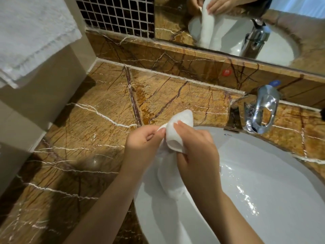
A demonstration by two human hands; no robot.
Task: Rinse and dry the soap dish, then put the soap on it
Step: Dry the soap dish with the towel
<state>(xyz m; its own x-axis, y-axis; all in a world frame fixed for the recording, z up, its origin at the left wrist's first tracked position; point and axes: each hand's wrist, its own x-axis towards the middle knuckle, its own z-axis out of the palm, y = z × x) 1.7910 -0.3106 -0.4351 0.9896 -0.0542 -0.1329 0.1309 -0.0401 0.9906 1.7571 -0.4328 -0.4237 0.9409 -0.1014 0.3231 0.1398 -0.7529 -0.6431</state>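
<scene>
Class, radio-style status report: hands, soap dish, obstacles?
Left hand and right hand both gripping white cloth over the sink. Soap dish likely wrapped inside cloth, not visible. No soap in sight. Nothing obstructing.

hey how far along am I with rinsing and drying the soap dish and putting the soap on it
Rinsing looks done: the sink basin is wet and no water runs from the tap. In hand: your left hand and right hand work a white cloth around something it hides, probably the dish. Left: finish drying and add the soap, which isn't visible.

hands point(172, 143) x2 | cloth point(177, 136) x1 | basin point(263, 173) x1 | tap point(260, 111) x1 | towel point(33, 36) x1
</scene>
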